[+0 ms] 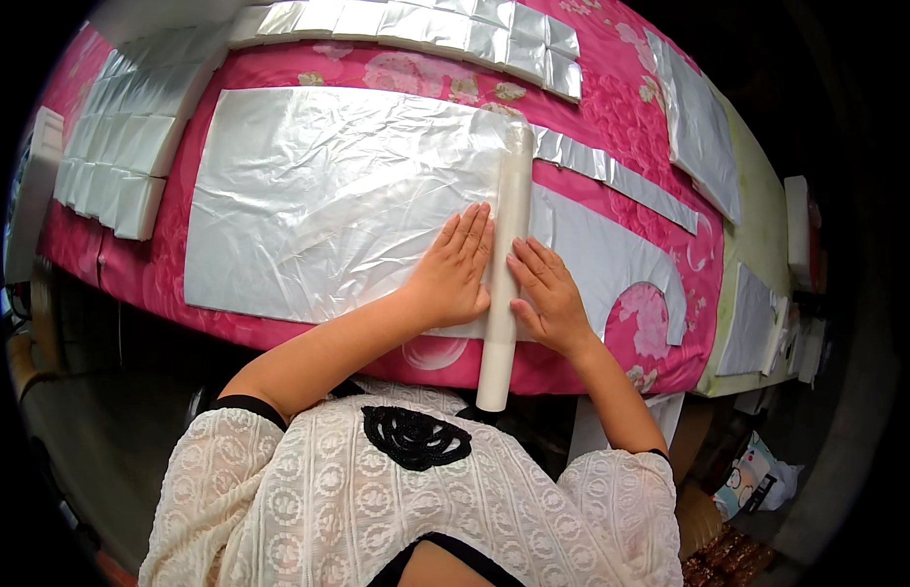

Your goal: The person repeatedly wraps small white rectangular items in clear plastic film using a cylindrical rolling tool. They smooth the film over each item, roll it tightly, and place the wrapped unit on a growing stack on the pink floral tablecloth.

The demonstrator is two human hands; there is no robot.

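Observation:
A pale plastic roll lies front to back across a stack of thin, shiny plastic sheets. Its near end sticks out past the table's front edge. Left of the roll, my left hand rests flat on the wrinkled top sheet, fingers stretched out and pointing away from me. On the other side, my right hand is open with its fingertips against or very close to the roll. To the right, the film has a rounded cut-out that shows the pink cloth.
A pink flowered cloth covers the table. Folded plastic bundles stand in rows at the left, and more bundles line the back. A narrow film strip and flat sheets lie to the right.

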